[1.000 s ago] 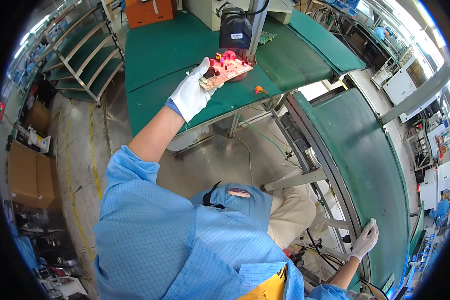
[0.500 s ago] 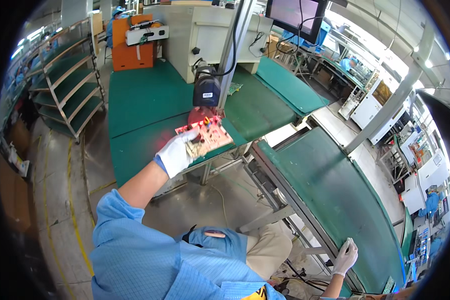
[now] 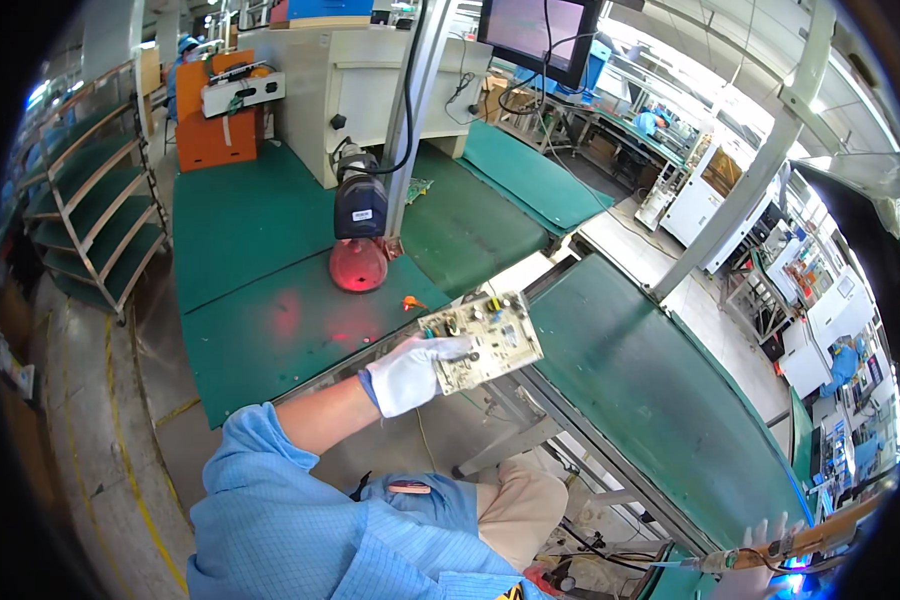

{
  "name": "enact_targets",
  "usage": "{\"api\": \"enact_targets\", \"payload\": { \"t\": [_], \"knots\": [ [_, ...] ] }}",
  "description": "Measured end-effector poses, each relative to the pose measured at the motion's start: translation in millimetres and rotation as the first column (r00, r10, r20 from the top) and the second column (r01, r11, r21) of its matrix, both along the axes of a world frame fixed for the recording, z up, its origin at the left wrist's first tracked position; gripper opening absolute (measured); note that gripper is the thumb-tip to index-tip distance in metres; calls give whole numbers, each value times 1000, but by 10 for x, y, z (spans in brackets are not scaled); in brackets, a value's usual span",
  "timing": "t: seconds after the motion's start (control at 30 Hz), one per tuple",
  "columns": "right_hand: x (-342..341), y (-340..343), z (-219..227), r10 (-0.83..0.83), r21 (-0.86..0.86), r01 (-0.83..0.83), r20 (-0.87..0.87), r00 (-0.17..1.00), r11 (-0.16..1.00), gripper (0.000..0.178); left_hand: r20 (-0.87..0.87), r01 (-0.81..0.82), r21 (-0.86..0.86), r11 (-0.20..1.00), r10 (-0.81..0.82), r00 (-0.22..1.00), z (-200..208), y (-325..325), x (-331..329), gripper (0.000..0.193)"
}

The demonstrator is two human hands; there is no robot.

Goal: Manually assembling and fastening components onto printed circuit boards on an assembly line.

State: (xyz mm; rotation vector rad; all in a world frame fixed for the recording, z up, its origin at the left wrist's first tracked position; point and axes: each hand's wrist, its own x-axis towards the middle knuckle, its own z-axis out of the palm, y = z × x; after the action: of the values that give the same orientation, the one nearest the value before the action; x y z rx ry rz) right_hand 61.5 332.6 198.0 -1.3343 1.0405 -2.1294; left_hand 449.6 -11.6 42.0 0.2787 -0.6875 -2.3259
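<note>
A cream-coloured circuit board (image 3: 497, 345) with many small components is held at its left edge by my left hand (image 3: 407, 376), which wears a white glove. The thumb lies over the board's face, and the board is over the gap between the green bench and the conveyor. My right hand (image 3: 768, 545), gloved too, is at the lower right over the conveyor's near end. Its fingers look spread and somewhat blurred. A brown rod-like object (image 3: 810, 540) with a thin tip crosses in front of it, hiding the palm; I see no grip on it.
A black scanner-like device (image 3: 361, 208) on a metal post casts red light on the green bench (image 3: 240, 325). The green conveyor (image 3: 660, 390) runs along the right. A shelf rack (image 3: 95, 215) stands left; a monitor (image 3: 540, 35) hangs above.
My left hand has carried the circuit board right and nearer, out of the red light beneath the device. My right hand has moved right from the conveyor's edge, its fingers now spread.
</note>
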Motion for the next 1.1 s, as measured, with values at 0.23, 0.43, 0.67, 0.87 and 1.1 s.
{"api": "enact_targets", "payload": {
  "t": [0.23, 0.43, 0.67, 0.87, 1.1],
  "knots": [
    [841, 403, -487, -523, 180, 549, -171, 835, 816, 65, -75, 243, 14, 970, -241, 968, -71, 93, -574, 43],
    [887, 20, -574, -452, 127, 441, 72, 889, 888, 53, -84, 452, -30, 891, -453, 888, -13, 413, -1002, 48],
    [1008, -443, -522, -468, 184, 481, -110, 877, 857, 55, 69, 613, -132, 779, -610, 789, 19, 674, -1371, 50],
    [913, -902, -575, -441, 15, 441, 5, 898, 898, 59, 212, 633, -195, 749, -598, 773, 26, 901, -1483, 53],
    [898, -914, -548, -385, -97, 378, -72, 920, 921, 56, 260, 689, -227, 688, -639, 723, -107, 1152, -1622, 44]
  ]
}}
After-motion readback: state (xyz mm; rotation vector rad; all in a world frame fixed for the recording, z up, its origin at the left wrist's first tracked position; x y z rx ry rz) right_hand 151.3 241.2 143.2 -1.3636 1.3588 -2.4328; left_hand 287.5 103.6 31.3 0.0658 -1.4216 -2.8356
